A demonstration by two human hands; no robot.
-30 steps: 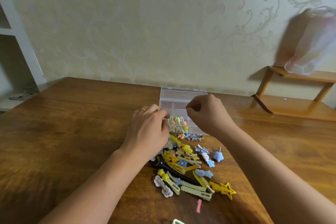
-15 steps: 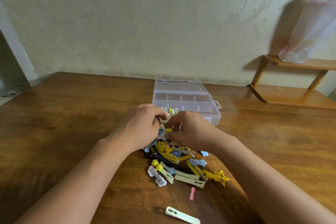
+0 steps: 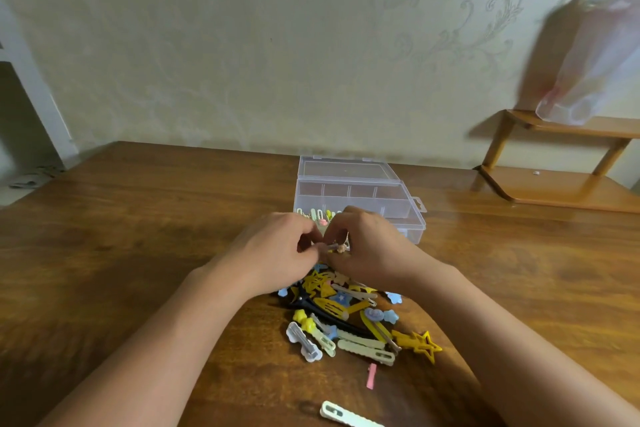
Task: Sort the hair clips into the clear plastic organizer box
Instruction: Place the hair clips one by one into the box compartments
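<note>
Wooden table [image 3: 138, 253]: organizer box [image 3: 398, 208], hair clips [image 3: 346, 319].

Both hands [image 3: 325, 250] seemingly pinch one small clip [image 3: 334, 247] above the pile [image 3: 349, 315].

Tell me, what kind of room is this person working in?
Probably a room in a home. The wall has pale wallpaper with a swirl pattern, a small wooden shelf stands in the corner, and the work is done on a wooden table strewn with colourful hair clips.

two bare forearms, no sleeves, left hand [image 3: 277, 253], right hand [image 3: 372, 248]
</note>
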